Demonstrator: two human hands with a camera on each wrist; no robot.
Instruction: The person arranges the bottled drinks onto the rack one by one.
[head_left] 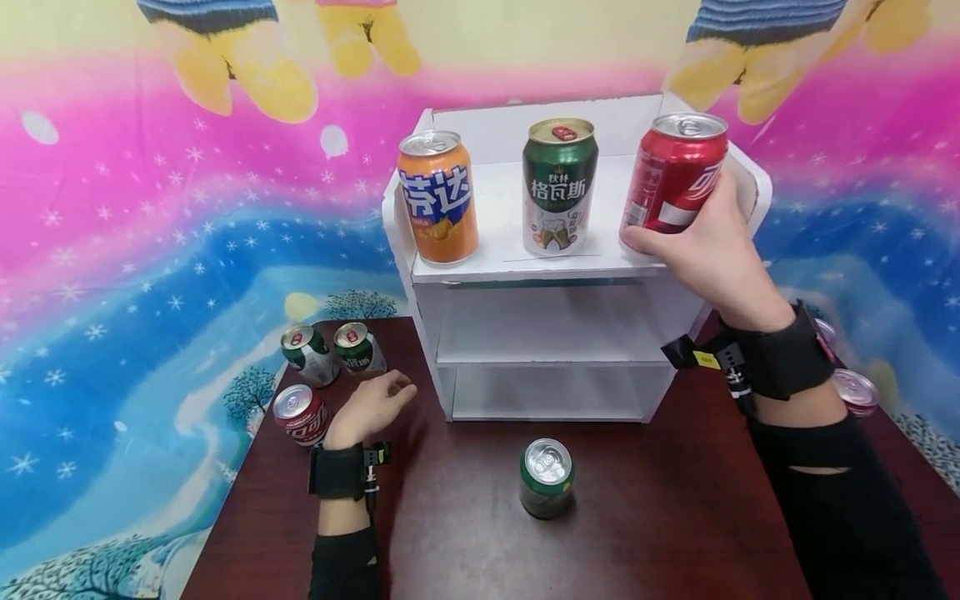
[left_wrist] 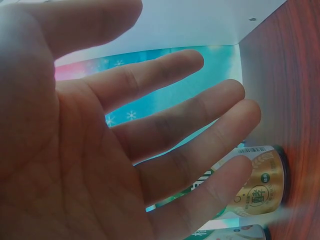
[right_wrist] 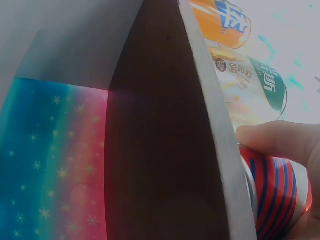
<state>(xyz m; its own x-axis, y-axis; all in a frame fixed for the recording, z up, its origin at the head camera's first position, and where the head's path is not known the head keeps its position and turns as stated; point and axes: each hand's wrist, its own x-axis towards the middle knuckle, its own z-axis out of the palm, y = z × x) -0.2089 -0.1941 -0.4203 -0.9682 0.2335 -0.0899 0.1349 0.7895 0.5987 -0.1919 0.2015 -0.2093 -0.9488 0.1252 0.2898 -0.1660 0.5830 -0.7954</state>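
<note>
My right hand (head_left: 716, 242) grips a red soda can (head_left: 675, 179) at the right end of the white shelf's (head_left: 487, 267) top board. In the right wrist view the thumb lies along this can (right_wrist: 275, 190), whose base is close to the board's front edge. A green and white can (head_left: 560, 187) stands mid-board, and an orange soda can (head_left: 438, 200) stands at the left end. My left hand (head_left: 371, 408) holds nothing; its fingers are spread in the left wrist view, near two green and white cans (head_left: 309, 357) and a dark red can (head_left: 302, 415) on the table.
A single green can (head_left: 547, 479) stands on the dark red table (head_left: 465, 533) in front of the shelf. More reddish cans (head_left: 855, 392) are partly hidden behind my right forearm. A patterned cloth (head_left: 150, 250) hangs behind the table.
</note>
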